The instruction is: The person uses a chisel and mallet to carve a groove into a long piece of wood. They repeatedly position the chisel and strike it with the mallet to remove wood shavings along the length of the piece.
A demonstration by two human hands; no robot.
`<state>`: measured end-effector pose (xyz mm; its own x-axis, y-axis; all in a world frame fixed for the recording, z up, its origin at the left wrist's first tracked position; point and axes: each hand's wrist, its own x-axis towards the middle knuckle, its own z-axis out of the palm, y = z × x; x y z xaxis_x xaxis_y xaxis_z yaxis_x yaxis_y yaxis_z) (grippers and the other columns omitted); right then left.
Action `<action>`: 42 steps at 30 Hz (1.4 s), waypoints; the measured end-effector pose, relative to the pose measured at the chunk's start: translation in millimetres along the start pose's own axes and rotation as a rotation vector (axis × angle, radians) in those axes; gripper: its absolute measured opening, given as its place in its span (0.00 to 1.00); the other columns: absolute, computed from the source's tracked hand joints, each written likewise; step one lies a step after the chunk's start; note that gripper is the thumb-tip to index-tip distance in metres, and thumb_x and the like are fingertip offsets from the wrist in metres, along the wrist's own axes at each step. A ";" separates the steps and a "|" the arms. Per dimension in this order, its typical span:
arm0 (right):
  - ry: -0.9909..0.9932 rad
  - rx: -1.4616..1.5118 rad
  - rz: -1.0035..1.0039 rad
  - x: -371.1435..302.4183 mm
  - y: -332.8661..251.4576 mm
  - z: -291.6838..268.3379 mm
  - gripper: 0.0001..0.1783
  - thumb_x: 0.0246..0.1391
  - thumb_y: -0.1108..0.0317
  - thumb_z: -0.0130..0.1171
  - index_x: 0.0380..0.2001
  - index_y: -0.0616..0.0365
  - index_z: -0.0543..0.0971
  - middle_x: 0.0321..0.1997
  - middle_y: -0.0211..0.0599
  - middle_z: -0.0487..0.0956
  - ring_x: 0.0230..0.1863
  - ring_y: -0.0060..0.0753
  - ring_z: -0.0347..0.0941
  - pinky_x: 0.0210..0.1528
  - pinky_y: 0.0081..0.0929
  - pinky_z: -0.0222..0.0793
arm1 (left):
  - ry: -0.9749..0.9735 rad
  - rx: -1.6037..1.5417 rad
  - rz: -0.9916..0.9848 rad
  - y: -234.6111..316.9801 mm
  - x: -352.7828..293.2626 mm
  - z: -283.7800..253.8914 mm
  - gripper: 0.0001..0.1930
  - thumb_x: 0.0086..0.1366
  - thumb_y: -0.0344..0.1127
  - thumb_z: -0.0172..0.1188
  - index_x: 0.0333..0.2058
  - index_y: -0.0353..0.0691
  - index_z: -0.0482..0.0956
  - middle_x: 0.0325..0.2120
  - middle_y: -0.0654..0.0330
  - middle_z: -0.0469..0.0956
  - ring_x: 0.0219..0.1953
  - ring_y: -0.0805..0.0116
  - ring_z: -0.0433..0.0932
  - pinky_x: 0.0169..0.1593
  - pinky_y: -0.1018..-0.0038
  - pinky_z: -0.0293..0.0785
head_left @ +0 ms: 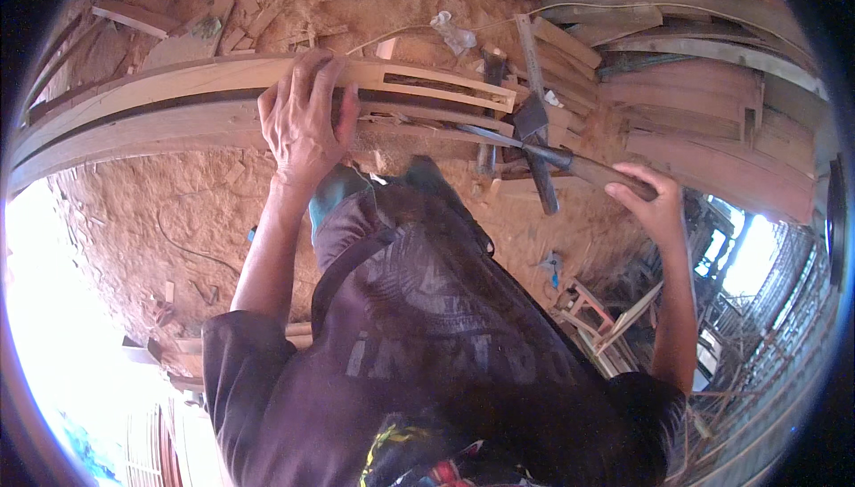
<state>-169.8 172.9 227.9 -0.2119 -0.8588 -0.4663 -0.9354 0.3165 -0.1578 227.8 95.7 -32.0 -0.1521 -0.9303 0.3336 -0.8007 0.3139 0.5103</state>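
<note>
My left hand (307, 117) lies over a long pale wooden beam (205, 77), its fingers curled across the top. A long narrow slot is cut through the beam's right end. In my right hand (655, 197) is a chisel (583, 168), gripped at the end of its brown wooden handle. The chisel points left, its metal blade close to the near side of the slotted end. Whether the tip touches wood I cannot tell. A second long timber (160, 135) runs along the near side of the beam. Wood chips lie between the two near my left hand.
Beyond the chisel blade sits a dark block (532, 119) beside an upright-looking wooden strip (534, 64). Stacked planks (686, 99) fill the right. Offcuts (134, 16) and a crumpled white scrap (454, 34) lie on the brown, shaving-strewn ground. A wooden frame (606, 318) stands at lower right.
</note>
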 end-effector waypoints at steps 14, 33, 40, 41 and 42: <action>-0.074 -0.161 -0.165 11.5 -63.4 -39.2 0.22 0.54 0.58 0.78 0.49 0.56 0.89 0.48 0.46 0.89 0.53 0.43 0.85 0.59 0.39 0.75 | 0.001 0.109 0.018 0.9 -4.7 -3.5 0.18 0.71 0.42 0.62 0.58 0.50 0.81 0.56 0.62 0.81 0.58 0.60 0.80 0.59 0.61 0.68; -0.198 0.363 -0.254 78.4 52.4 71.0 0.25 0.57 0.51 0.77 0.48 0.62 0.88 0.46 0.40 0.90 0.50 0.31 0.85 0.55 0.32 0.77 | -0.076 0.121 0.028 5.9 0.8 -3.3 0.17 0.75 0.42 0.56 0.59 0.48 0.79 0.59 0.60 0.79 0.62 0.56 0.77 0.60 0.58 0.67; -0.073 0.147 -0.492 31.3 2.9 20.8 0.23 0.55 0.60 0.78 0.50 0.63 0.87 0.44 0.51 0.89 0.45 0.45 0.89 0.48 0.33 0.80 | -0.090 -0.115 -0.142 38.5 -37.8 -34.3 0.26 0.75 0.53 0.60 0.63 0.43 0.79 0.58 0.54 0.80 0.65 0.53 0.75 0.68 0.53 0.64; -0.061 0.134 -0.539 35.2 2.3 10.3 0.23 0.55 0.60 0.78 0.50 0.63 0.87 0.43 0.51 0.89 0.44 0.45 0.89 0.48 0.33 0.81 | -0.104 -0.101 -0.135 51.1 -40.3 -34.9 0.28 0.74 0.55 0.62 0.63 0.43 0.79 0.58 0.54 0.80 0.65 0.52 0.75 0.69 0.51 0.65; -0.049 0.123 -0.587 41.6 6.8 1.5 0.23 0.55 0.61 0.78 0.49 0.64 0.87 0.42 0.51 0.89 0.43 0.46 0.89 0.47 0.33 0.81 | -0.069 -0.063 -0.160 68.5 -39.8 -34.7 0.28 0.69 0.52 0.70 0.61 0.42 0.81 0.57 0.54 0.82 0.63 0.52 0.77 0.65 0.53 0.72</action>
<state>-184.5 139.9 206.2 0.3463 -0.8854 -0.3102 -0.8520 -0.1584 -0.4990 199.1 160.8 17.2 -0.0670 -0.9795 0.1902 -0.7803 0.1702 0.6018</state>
